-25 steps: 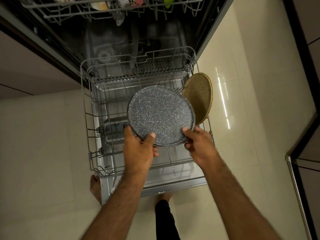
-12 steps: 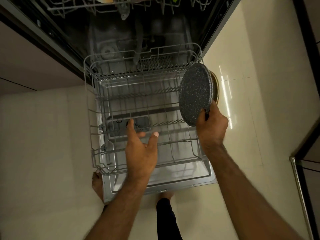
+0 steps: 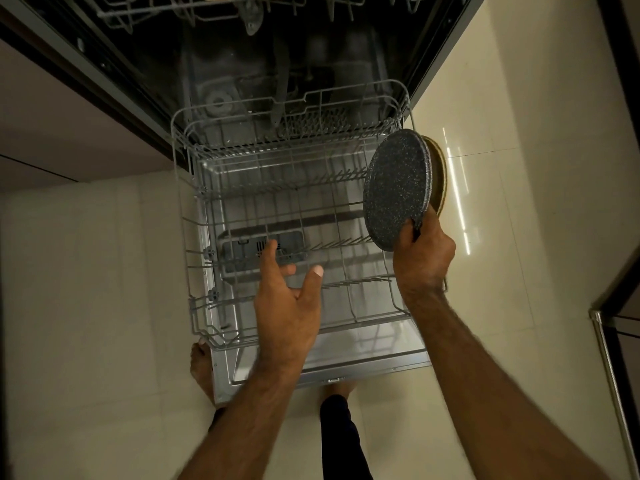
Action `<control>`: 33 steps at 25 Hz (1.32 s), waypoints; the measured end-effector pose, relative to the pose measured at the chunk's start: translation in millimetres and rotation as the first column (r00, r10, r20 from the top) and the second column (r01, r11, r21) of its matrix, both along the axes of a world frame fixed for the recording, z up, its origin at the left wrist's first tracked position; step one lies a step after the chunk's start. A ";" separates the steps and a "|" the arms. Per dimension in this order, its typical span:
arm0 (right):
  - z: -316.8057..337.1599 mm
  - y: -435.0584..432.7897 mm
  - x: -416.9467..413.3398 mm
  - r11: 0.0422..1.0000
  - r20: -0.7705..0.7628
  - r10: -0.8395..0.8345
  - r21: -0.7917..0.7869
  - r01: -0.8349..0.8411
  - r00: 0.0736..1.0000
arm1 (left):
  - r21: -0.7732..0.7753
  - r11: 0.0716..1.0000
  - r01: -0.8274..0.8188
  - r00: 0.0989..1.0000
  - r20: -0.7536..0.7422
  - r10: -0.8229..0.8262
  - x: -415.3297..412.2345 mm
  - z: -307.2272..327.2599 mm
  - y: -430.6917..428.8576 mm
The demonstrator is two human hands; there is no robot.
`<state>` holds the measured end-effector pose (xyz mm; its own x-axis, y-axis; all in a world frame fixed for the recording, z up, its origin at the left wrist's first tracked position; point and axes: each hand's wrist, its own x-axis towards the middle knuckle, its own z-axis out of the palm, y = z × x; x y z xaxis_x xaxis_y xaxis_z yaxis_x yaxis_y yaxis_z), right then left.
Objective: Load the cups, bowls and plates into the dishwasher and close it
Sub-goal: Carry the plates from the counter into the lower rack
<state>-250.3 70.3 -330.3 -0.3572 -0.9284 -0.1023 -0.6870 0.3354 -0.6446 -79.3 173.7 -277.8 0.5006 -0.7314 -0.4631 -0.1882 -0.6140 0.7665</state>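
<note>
Over glossy cream floor tiles (image 3: 554,202), the right grip (image 3: 424,252) pinches a speckled dark-grey round plate (image 3: 396,188) on edge at the grey wire rack's (image 3: 298,202) right side; the left grip (image 3: 287,306) hovers spread, empty.

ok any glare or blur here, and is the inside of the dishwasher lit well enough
Head view: bright streaks of glare on the floor tiles, right of the speckled plate; the dishwasher tub is dim and its detail murky; the left hand looks slightly soft-edged; the wide-angle lens bows straight edges near the frame border.
</note>
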 end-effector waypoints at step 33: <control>275.7 -0.3 135.3 0.726 -0.196 0.590 -0.296 -0.621 0.783 | 0.006 0.889 0.458 0.658 0.670 -0.344 119.7 245.2 -55.7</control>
<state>-115.1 70.0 -54.6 0.2996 -0.9209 0.2492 -0.7253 -0.3895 -0.5676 40.4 118.0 -32.6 0.2710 -0.9625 -0.0130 -0.8632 -0.2489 0.4392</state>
